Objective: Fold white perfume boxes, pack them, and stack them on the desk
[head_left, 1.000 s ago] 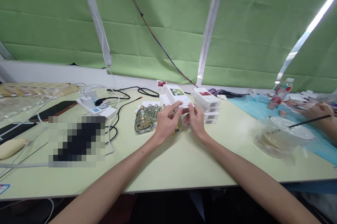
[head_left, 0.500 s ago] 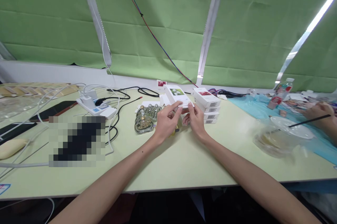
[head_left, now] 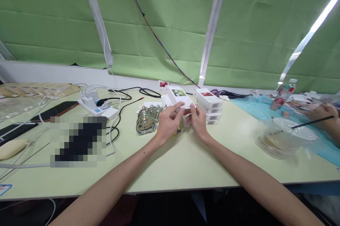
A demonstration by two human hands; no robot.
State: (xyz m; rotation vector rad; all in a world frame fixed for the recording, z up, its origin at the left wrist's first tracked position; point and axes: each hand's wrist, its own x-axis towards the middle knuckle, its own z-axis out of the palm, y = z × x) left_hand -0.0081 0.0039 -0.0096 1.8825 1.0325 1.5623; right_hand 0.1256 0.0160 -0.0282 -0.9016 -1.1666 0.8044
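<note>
A white box (head_left: 177,92) with a green picture of white flowers is tilted up between my two hands. My left hand (head_left: 169,121) grips its near left corner, thumb and fingers closed on it. The near right end is pinched by my right hand (head_left: 198,120). Just right of it stands a stack of white boxes (head_left: 208,100), the top one with a red flower picture and barcodes on the ends. Left of my left hand, several clear glass bottles (head_left: 145,122) with gold and silver tops stand close together. Something yellow and dark below the box is mostly hidden by my left hand.
A power strip (head_left: 97,107) with plugs and tangled cables lies on the left, by a phone (head_left: 54,111). At right are a lidded plastic bowl (head_left: 278,141), a bottle (head_left: 283,94) and a blue sheet (head_left: 248,109). Another person's hand (head_left: 322,114) is at the far right.
</note>
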